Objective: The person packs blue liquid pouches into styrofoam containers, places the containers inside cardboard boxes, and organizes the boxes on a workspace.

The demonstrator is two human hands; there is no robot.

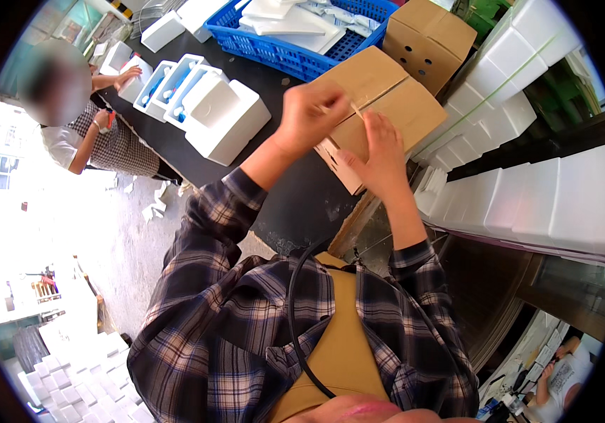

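Closest to me, the wearer has on a plaid shirt [239, 331] over a mustard top [341, 331], with a black cable [292, 303] running down the front. Both forearms reach forward over a dark table [302, 204]. At its near right edge sits a brown carton [415, 109], flaps folded in to a narrow dark seam, small holes in the side toward us. The left hand [302, 123] is up over its left side, fingers curled in toward the thumb and a bit blurred. The right hand [385, 162] is over the near side, fingers together and lightly bent, thumb well spread from them. A thin pale strip shows between the hands; I can't tell which fingers, if any, grip it.

Left of the carton stands a white foam box [239, 123], and just past it open foam boxes with blue things inside. Beyond the carton are a blue crate [267, 56] heaped with white pieces and a second carton [433, 35]. Foam stacks [521, 201] line the right side.

Across the table's left end, a co-worker in a checked apron [123, 144] rests one hand on a foam box, the other around something red. Far off at lower right, another person [567, 381] in a light top.
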